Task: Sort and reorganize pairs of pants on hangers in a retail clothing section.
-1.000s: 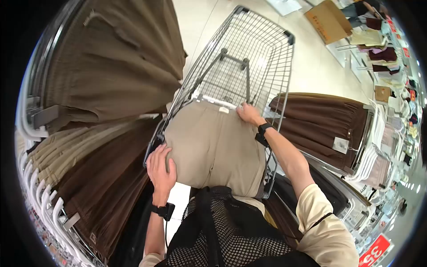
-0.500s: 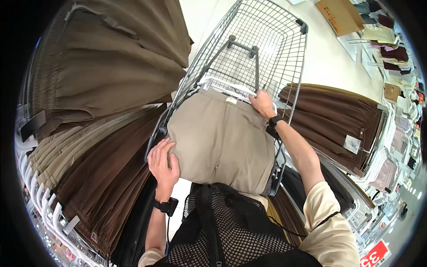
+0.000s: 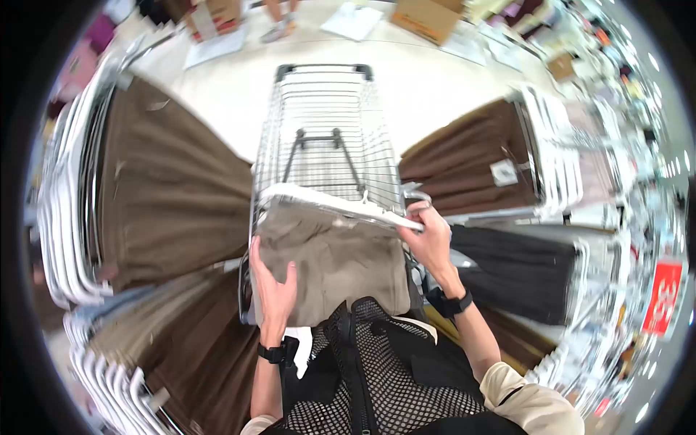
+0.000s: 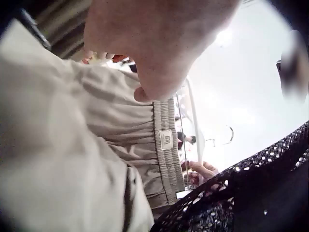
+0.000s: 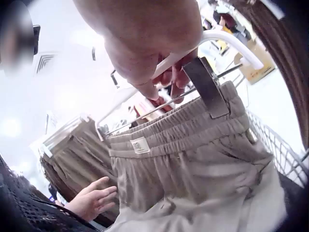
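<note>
My right hand (image 3: pixel 429 235) grips one end of a white clothes hanger (image 3: pixel 319 194), fingers curled round it. From the hanger hang greyish-khaki trousers (image 3: pixel 333 272). They have an elastic waistband (image 5: pixel 178 129) with a small pale label (image 5: pixel 140 145), and a dark clip (image 5: pixel 207 89) holds them in the right wrist view. At the trousers' left side is my left hand (image 3: pixel 274 291), fingers straight and thumb spread, holding nothing. Both hands and the trousers are over the near end of a wire shopping cart (image 3: pixel 267 138).
Racks of brown trousers (image 3: pixel 163 188) crowd the cart's left. More brown trousers (image 3: pixel 475 163) and black trousers (image 3: pixel 518 272) hang on its right. Ahead lies pale floor (image 3: pixel 203 130), with a cardboard box (image 3: pixel 429 20) and a person's legs (image 3: pixel 279 18) beyond.
My right hand has raised the hanger, and the waistband has tilted up with it. My left hand has shifted slightly and its thumb points up more. The view has swung to face along the cart.
</note>
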A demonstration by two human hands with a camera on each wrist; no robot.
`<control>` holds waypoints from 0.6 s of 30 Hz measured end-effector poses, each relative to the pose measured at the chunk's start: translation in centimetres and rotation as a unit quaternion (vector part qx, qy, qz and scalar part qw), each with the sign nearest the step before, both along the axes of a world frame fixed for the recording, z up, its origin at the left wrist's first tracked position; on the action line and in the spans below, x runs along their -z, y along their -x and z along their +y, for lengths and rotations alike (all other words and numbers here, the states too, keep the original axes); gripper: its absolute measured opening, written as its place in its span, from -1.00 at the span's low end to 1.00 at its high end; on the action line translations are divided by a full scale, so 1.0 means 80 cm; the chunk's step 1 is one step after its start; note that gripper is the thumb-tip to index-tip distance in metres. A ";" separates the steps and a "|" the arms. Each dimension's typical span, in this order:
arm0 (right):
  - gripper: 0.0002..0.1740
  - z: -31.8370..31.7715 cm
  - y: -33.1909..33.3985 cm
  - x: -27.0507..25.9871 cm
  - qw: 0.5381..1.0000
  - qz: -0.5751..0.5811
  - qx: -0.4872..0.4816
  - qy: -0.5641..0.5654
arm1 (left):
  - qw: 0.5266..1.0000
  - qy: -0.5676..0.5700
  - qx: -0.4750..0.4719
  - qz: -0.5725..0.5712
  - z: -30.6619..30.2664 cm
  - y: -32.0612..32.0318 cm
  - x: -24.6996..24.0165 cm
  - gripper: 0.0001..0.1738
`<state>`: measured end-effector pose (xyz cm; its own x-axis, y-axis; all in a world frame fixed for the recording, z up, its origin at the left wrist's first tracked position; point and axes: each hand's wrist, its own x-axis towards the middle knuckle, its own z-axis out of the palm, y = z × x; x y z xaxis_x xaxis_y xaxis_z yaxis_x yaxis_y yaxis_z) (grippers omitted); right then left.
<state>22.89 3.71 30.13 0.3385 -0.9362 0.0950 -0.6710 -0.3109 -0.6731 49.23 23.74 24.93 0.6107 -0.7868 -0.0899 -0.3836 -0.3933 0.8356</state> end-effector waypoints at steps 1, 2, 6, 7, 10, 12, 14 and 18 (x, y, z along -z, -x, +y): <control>-0.73 0.016 0.023 -0.017 0.999 -0.026 0.008 0.025 | 1.000 0.014 0.020 0.013 -0.016 0.004 -0.001 0.07; -0.70 0.034 0.045 -0.036 0.999 -0.041 0.017 0.024 | 0.998 0.028 0.043 0.027 -0.033 0.011 -0.002 0.10; -0.67 0.114 0.143 -0.085 0.991 -0.042 0.125 0.026 | 0.984 0.083 0.152 -0.045 -0.099 0.067 -0.041 0.09; -0.67 0.135 0.168 -0.086 0.986 -0.045 0.158 0.028 | 0.979 0.080 0.177 -0.053 -0.106 0.082 -0.037 0.02; -0.69 0.181 0.230 -0.095 0.965 -0.080 0.241 0.070 | 0.950 0.067 0.284 0.108 -0.130 0.163 -0.078 -0.45; -0.71 0.211 0.279 -0.087 0.940 -0.056 0.315 0.118 | 0.923 0.101 0.350 0.122 -0.137 0.231 -0.101 -0.52; -0.69 0.241 0.323 -0.085 0.908 -0.058 0.385 0.154 | 0.897 0.072 0.422 0.108 -0.139 0.275 -0.109 -0.53; -0.64 0.292 0.411 -0.104 0.849 0.064 0.453 0.265 | 0.844 0.113 0.517 0.083 -0.144 0.373 -0.131 -0.56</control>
<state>-9.97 27.07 38.46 -0.4582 -0.6557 0.6001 -0.8532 0.1350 -0.5039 19.43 12.23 35.40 -0.4197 -0.9001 0.1171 -0.2939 0.2568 0.9207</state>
